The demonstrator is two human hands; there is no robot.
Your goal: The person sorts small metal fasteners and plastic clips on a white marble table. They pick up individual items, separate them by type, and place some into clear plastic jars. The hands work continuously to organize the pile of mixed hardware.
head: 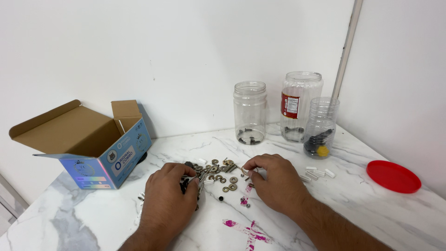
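Note:
My left hand [168, 197] rests palm down on the marble table [371, 218], its fingers curled over a clump of small dark screws [184, 185]. My right hand [274, 182] lies beside it, fingertips pinching a small bent metal piece [244, 171]. Between the two hands lies a scatter of metal washers and nuts [222, 175]. Whether the left hand grips any screws is hidden under its fingers.
Three clear plastic jars stand at the back: one [250, 113] with dark bits, a taller labelled one [300, 106], a small one [320, 128] with black and yellow parts. White plastic plugs [318, 173], a red lid [393, 176], an open cardboard box [88, 144], pink marks [248, 230].

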